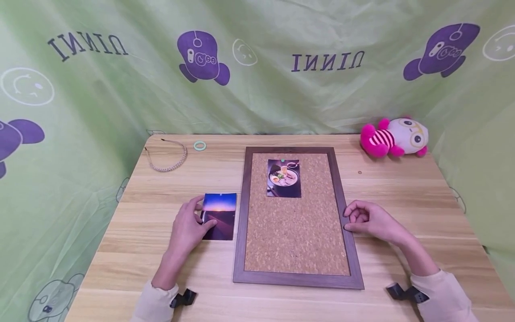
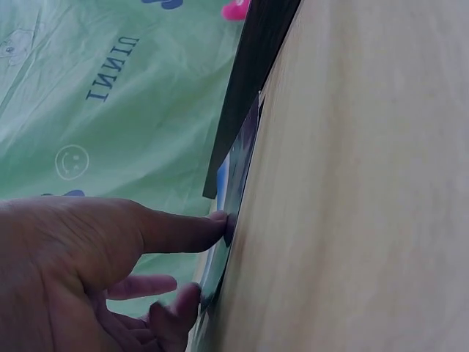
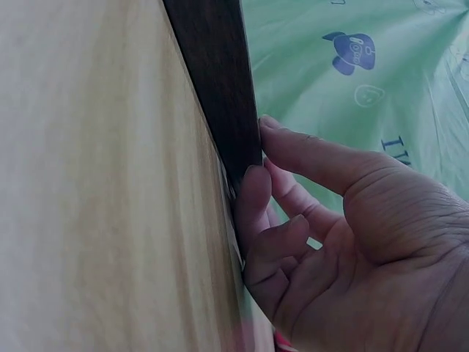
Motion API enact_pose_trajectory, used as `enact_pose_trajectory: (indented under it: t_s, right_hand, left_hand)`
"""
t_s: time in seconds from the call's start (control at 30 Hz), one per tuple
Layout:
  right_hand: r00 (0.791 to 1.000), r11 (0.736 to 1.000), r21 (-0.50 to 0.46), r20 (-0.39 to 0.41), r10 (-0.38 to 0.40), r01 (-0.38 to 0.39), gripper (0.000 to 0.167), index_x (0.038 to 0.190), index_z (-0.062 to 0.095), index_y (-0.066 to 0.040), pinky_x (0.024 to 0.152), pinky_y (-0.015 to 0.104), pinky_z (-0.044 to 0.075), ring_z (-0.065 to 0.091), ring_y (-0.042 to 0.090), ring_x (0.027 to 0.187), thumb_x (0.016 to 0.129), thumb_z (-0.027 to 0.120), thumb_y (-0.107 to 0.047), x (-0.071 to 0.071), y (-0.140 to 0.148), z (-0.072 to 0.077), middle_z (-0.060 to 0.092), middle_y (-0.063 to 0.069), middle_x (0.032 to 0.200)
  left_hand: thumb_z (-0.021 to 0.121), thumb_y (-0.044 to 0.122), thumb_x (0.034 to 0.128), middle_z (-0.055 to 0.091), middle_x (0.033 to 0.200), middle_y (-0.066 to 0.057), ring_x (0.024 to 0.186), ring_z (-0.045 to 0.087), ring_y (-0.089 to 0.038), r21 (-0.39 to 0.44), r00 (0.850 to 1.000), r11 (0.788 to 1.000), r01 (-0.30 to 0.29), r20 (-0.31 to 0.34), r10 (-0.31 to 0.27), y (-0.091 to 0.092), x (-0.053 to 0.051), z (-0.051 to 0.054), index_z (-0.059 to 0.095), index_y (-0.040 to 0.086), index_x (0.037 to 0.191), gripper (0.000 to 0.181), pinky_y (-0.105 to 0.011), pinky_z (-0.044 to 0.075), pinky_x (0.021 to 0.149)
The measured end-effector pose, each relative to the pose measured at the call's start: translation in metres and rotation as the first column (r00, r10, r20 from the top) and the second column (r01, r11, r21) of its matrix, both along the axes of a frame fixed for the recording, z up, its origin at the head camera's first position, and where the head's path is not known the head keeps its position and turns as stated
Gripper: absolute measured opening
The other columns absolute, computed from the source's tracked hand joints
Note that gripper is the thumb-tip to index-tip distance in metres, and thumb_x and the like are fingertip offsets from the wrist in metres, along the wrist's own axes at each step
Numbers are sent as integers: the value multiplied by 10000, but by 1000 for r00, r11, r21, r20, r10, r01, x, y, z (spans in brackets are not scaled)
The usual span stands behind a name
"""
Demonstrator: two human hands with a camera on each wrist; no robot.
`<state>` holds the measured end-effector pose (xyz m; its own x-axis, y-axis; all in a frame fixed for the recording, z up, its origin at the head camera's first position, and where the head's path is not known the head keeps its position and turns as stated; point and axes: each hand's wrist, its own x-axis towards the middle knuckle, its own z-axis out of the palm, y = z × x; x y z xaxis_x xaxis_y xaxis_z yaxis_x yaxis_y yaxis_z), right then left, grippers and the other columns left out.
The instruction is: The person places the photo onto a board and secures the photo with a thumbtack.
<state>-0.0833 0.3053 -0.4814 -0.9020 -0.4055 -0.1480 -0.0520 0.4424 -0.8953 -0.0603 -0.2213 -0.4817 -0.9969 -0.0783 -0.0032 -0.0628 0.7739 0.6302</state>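
A sunset photo (image 1: 219, 223) lies left of a framed cork board (image 1: 295, 237). My left hand (image 1: 189, 223) is at the photo's left side, thumb on its face and fingertips at its edge; the left wrist view shows this thumb (image 2: 187, 233) against the sheet. A photo of a ramen bowl (image 1: 284, 179) is fixed near the board's top with a green pin (image 1: 283, 160). At the board's right side, my right hand (image 1: 368, 219) holds the dark frame (image 3: 220, 81), thumb on its upper face and a finger against its outer side. The other right fingers are curled.
A pink and white plush toy (image 1: 396, 137) lies at the back right of the wooden table (image 1: 161, 277). A beaded headband (image 1: 166, 169) and a mint green ring (image 1: 200, 146) are at the back left. One small brown round thing (image 1: 360, 172) sits right of the board. Green curtains surround the table.
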Motion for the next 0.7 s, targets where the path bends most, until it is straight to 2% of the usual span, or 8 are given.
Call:
enact_pose_trajectory:
  t_s: [0.13,0.27,0.37,0.5,0.7]
  right_hand:
    - [1000,1000,2,-11,-2,2,286,1108,682,55,610,218,540,612,80,724,892,869,49,1,0,0,657,44,886]
    - [1000,1000,1,-16,-6,6,283,1105,682,55,606,219,538,609,81,717,892,868,49,2,-1,1,657,43,885]
    - [1000,1000,8,-20,-10,10,285,1108,685,51,608,221,535,606,85,716,892,871,43,2,-1,1,657,44,890]
    - [1000,1000,17,-29,-8,9,292,1113,688,46,606,222,530,602,86,712,889,876,36,2,-2,1,659,50,895]
    - [999,1000,11,-37,-7,8,288,1106,687,48,594,222,526,598,81,699,887,874,42,3,-2,1,659,45,888]
  left_hand:
    - [968,128,847,740,1235,-259,850,705,-301,-18,1000,1000,-6,18,7,-1,1,3,541,-53,1545,838,-523,561,834]
    - [961,161,856,718,1236,-273,1000,671,-389,-47,997,999,-27,71,30,1,1,7,522,-66,1543,846,-567,545,907]
    - [953,164,862,677,1222,-275,1051,637,-416,-56,994,998,-40,98,46,1,2,8,502,-72,1552,858,-577,540,915]
    - [955,128,846,664,1218,-283,1043,644,-426,-46,997,998,-35,73,38,0,2,7,478,-75,1572,892,-597,544,906]
    - [961,91,799,753,1208,-290,1048,706,-461,-32,1000,999,-17,4,17,-3,2,6,495,-39,1579,917,-649,553,926]
